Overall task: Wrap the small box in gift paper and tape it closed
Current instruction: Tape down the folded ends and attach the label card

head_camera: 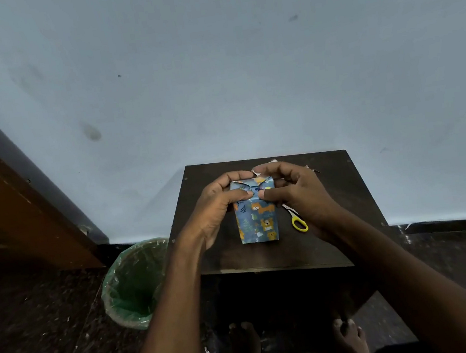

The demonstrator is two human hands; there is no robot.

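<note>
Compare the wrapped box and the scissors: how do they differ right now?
The wrapped box is held by both the left hand and the right hand; the scissors lie untouched. The box shows blue animal-print paper; the scissors have a yellow handle. Both are on the dark table.

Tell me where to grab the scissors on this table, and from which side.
Take the scissors by the yellow handle loop, coming from the near table edge. The loop points toward the person and lies clear; the blades run away under the right hand, which, like the left hand, is pinching the wrapped box.
</note>
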